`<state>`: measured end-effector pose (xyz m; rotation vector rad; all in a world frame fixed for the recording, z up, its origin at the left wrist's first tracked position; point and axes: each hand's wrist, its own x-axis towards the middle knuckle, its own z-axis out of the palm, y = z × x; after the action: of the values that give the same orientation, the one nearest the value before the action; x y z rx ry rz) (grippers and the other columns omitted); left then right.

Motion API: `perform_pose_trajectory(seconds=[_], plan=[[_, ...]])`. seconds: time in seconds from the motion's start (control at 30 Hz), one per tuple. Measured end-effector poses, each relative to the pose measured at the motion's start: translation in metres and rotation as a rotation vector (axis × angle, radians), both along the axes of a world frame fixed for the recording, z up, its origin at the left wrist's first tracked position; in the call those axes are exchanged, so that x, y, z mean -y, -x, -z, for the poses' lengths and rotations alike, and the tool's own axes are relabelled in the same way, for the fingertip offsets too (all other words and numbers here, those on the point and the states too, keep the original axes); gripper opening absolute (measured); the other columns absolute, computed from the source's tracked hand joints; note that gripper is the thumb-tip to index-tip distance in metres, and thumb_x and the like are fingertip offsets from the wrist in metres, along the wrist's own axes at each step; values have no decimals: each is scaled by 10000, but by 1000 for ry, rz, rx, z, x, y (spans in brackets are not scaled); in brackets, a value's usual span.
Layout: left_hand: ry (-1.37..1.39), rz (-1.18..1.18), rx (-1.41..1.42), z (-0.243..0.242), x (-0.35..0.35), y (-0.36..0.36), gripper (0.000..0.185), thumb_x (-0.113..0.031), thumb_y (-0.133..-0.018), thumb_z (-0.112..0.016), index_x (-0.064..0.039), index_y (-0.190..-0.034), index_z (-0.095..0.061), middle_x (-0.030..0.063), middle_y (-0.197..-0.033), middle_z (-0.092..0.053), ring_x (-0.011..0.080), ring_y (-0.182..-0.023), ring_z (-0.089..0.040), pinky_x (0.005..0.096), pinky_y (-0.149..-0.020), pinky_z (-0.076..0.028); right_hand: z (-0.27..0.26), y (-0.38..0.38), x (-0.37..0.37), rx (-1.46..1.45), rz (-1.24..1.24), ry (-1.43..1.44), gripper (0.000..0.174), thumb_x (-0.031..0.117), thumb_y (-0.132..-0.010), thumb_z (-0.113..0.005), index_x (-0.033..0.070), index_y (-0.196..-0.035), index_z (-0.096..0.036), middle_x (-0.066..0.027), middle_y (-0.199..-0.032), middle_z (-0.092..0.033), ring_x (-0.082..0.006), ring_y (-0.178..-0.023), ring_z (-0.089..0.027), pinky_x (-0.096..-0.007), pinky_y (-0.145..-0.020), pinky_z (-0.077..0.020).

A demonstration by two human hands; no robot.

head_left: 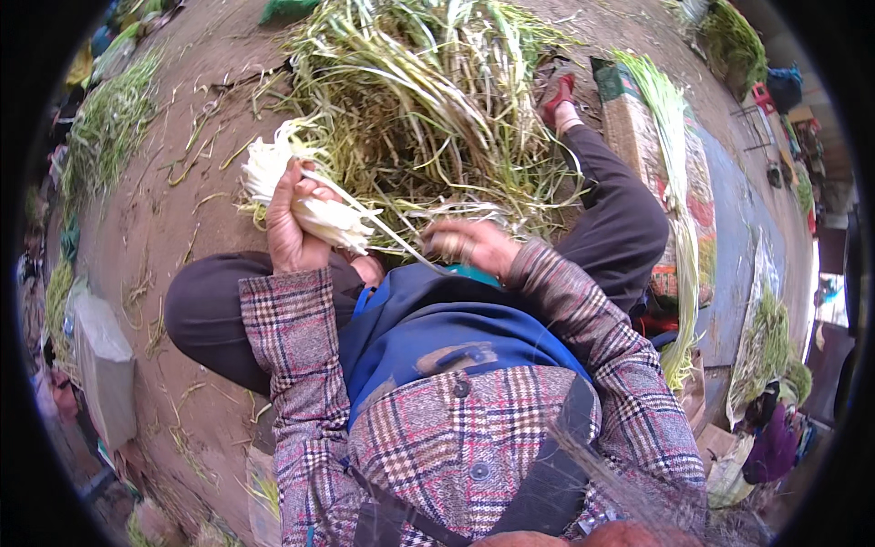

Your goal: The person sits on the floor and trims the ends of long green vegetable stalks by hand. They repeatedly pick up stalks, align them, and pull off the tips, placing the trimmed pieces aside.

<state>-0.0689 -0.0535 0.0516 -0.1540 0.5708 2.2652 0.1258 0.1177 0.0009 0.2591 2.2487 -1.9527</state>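
My left hand [294,222] grips a bundle of pale, peeled stalks [331,222], which look like garlic shoots or spring onions. One long white stalk [389,219] slants from that bundle toward my lap. Close to its lower end is my right hand [475,243], blurred, with its fingers bent; whether they hold anything cannot be made out. Something green [475,275] shows just under the right wrist. Beyond both hands lies a large heap of long green and yellowish stalks [437,102], with loose peelings around its near side.
To the right, a long bundle of pale stalks [677,178] lies across a patterned sack [632,116]. More greens [113,123] are on the dirt floor at left, above a whitish block [106,362]. My bent legs [608,184] flank the heap.
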Motion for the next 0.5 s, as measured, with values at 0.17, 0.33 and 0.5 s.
perform_pose_trajectory(seconds=[0.17, 0.33, 0.5], plan=[[60, 1, -60, 9, -7, -2, 243, -174, -834, -652, -18, -957, -512, 9, -706, -566, 67, -581, -530, 240, -557, -471, 10, -32, 24, 315, -75, 236, 364, 317, -899, -551, 12, -1094, -592, -46, -929, -643, -114, -882, -559, -260, -819, -434], [314, -11, -330, 24, -17, -32, 343, -203, -826, -658, -42, -1067, -476, 114, -1018, -592, 107, -598, -551, 259, -525, -497, 13, -12, 12, 5, 466, 126, 203, 198, -936, -485, 41, -982, -606, 34, -748, -565, -24, -639, -485, -189, -545, -403], [622, 249, -355, 44, -34, -76, 279, -51, -782, -665, -28, -1027, -533, 78, -956, -593, 147, -718, -571, 280, -654, -491, -3, 15, 16, -165, 159, -293, 209, 138, -787, -552, 21, -958, -585, -149, -702, -615, -296, -619, -598, -374, -567, -493]])
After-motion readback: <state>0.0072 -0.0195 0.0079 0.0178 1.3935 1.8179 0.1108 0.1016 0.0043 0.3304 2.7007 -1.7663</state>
